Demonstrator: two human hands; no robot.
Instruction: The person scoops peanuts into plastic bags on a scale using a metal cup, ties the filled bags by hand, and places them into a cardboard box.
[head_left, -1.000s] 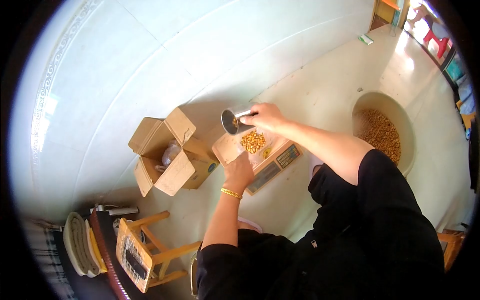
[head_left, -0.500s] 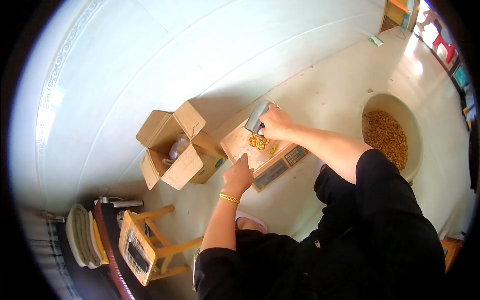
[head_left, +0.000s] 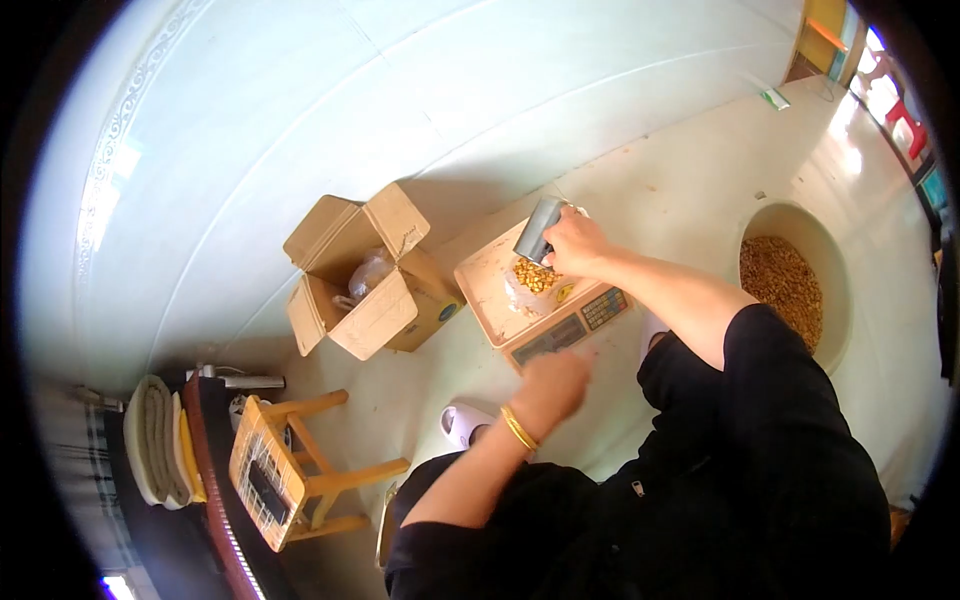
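Observation:
My right hand (head_left: 577, 243) is closed on a grey metal cup (head_left: 540, 231), tilted mouth-down over the scale's tray. Below the cup, golden kernels (head_left: 535, 276) lie in a clear plastic bag (head_left: 522, 298) on the tray of the scale (head_left: 490, 285). My left hand (head_left: 556, 386), with a gold bracelet at the wrist, is in front of the scale's display side, apart from the bag. Its fingers are blurred, and whether they hold anything is unclear.
An open cardboard box (head_left: 372, 318) with a plastic bag inside stands left of the scale. At the right is a round tub (head_left: 838, 300) of brown kernels. A wooden stool (head_left: 290, 480) carrying a black phone (head_left: 267, 491) stands lower left, beside folded cloths (head_left: 157, 440).
The cup has tipped further over the bag and kernels. My left hand has come off the bag's edge and moved right and toward my body. The whole view has shifted somewhat.

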